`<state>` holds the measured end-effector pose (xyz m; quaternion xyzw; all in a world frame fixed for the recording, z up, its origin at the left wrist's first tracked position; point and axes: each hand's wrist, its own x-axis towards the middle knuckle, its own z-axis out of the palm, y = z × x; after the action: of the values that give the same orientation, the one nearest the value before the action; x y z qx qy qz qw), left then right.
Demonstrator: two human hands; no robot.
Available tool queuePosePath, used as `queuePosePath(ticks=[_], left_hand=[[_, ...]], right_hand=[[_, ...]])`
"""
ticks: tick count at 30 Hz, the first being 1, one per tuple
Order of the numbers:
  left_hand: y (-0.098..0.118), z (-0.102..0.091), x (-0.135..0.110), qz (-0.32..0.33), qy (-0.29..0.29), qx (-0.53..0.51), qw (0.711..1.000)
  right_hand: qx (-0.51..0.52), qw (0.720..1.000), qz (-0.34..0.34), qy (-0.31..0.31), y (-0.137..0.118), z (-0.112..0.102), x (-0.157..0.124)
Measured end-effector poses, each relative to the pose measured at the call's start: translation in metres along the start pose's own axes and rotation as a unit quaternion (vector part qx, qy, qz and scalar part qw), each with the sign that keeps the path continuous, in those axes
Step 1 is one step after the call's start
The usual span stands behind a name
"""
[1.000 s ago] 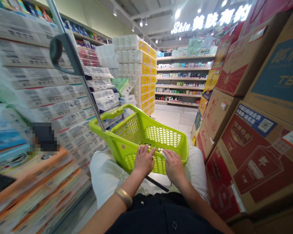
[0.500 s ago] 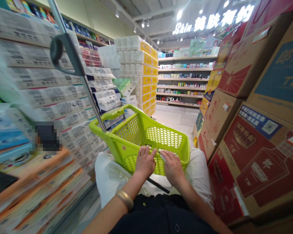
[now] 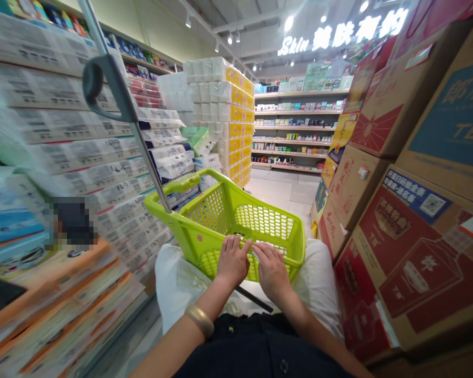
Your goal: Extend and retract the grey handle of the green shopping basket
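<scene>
A lime-green plastic shopping basket (image 3: pixel 270 223) rests against my knees in white trousers, its long grey pull handle (image 3: pixel 112 92) rising up to the left. My left hand (image 3: pixel 232 261) lies on the basket's near rim with its fingers curled over the edge. My right hand (image 3: pixel 273 272) sits right beside it on the same rim, with the fingertips pinched round a small white slip (image 3: pixel 255 253) between the two hands. A gold bangle (image 3: pixel 199 318) circles my left wrist. The inside of the basket shows nothing in it.
Stacked packs of tissue paper (image 3: pixel 82 157) wall the left side, close to my knee. Red and brown cartons (image 3: pixel 410 247) are piled tight on the right. A white and yellow stack of paper rolls (image 3: pixel 224 110) stands ahead, with store shelves (image 3: pixel 295 142) beyond a tiled aisle floor (image 3: pixel 284 191).
My right hand has slid a little to the left along the rim and now meets my left hand. The basket and my left hand have hardly moved.
</scene>
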<state>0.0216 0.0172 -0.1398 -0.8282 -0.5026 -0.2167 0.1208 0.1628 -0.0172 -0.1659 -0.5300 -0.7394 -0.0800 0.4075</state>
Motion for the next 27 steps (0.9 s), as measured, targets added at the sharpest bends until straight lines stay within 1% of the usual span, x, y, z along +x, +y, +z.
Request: queuePosePath(ticks=[5, 7, 9, 16, 21, 24, 27], left_hand=[[0.0, 0.0, 0.002, 0.004, -0.005, -0.02, 1.0], [0.0, 0.0, 0.002, 0.001, -0.008, -0.032, 0.999], [-0.001, 0.001, 0.003, 0.001, -0.01, -0.043, 0.999], [-0.009, 0.008, 0.013, 0.02, -0.017, -0.056, 0.998], [-0.021, 0.012, 0.023, 0.035, -0.023, -0.062, 0.997], [-0.03, 0.013, 0.028, 0.039, -0.024, -0.067, 0.997], [-0.039, 0.012, 0.032, 0.027, -0.025, -0.061, 0.997]], right_hand=[[-0.021, 0.998, 0.045, 0.045, 0.037, -0.018, -0.015], [-0.015, 0.998, 0.047, 0.049, 0.048, -0.023, -0.02], [-0.009, 0.998, 0.051, 0.044, 0.053, -0.025, -0.022], [-0.007, 0.997, 0.071, 0.03, 0.047, -0.022, -0.018], [-0.009, 0.995, 0.094, 0.032, 0.039, -0.018, -0.016], [0.01, 0.995, 0.09, 0.028, 0.032, -0.013, -0.013], [0.031, 0.997, 0.073, 0.02, 0.023, -0.007, -0.011]])
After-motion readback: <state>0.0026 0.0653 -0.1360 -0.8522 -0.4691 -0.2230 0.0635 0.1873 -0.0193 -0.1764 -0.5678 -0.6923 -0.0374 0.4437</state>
